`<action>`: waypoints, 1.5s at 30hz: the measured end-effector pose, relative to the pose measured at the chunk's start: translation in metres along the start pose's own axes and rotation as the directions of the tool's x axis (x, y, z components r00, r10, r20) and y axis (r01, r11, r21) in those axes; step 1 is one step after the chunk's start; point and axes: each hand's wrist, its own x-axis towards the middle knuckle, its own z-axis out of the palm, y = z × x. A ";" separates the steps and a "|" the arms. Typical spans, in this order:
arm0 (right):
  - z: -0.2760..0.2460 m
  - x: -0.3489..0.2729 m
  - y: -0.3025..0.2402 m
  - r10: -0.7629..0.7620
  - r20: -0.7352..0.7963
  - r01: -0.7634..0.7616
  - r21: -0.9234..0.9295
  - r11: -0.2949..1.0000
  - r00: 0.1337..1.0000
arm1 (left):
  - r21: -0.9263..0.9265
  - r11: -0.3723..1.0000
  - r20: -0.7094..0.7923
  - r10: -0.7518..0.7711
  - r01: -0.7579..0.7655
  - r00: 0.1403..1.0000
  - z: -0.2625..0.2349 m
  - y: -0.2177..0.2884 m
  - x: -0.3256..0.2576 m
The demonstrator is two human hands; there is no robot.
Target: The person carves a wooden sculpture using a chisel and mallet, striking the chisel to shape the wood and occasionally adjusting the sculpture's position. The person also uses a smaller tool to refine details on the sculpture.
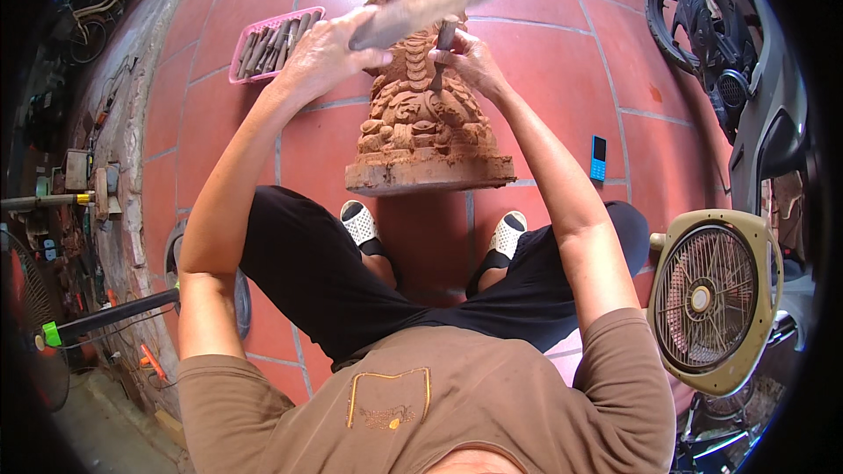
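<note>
We are sitting over a reddish-brown carved wooden statue (420,114) that is lying back on the red tiled floor (544,61), its flat base (430,174) facing us just beyond our two white slippers (360,222). Our left hand (325,53) is gripping a flat wooden mallet (421,4) — the fingers are clenched around its near end, and the blurred head is slanting up and to the right above the statue's upper part. Our right hand (470,57) is grasping a chisel (442,48), fingers wrapped around its dark shaft, with the tip pressing down into the carving near the statue's middle. The mallet is hovering just above the chisel's top end; we cannot tell whether the two are touching.

A pink tray (272,42) holding a row of dark carving tools is lying on the tiles just left of our left hand. A small blue phone (598,158) is lying on the floor to the right of the statue's base, well apart from it. A beige electric fan (713,298) is standing beside our right knee — and a motorbike (729,61) is parked at the far right.
</note>
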 end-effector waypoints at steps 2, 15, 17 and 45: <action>-0.003 0.005 0.008 -0.032 0.022 0.032 -0.023 0.999 0.999 | 0.190 0.981 0.070 -0.056 0.042 0.996 0.000 0.002 0.001; -0.012 0.038 0.017 -0.047 -0.026 0.050 0.132 0.990 0.999 | -0.100 0.990 -0.021 -0.099 0.096 0.995 0.002 -0.013 0.014; -0.009 0.042 0.022 -0.074 -0.021 0.075 0.049 0.996 0.997 | -0.098 0.991 -0.023 -0.088 0.085 0.996 0.004 -0.013 0.017; -0.020 0.056 0.029 0.087 0.133 -0.103 0.122 0.987 0.987 | 0.177 0.980 0.033 -0.093 0.086 0.995 0.023 -0.036 0.046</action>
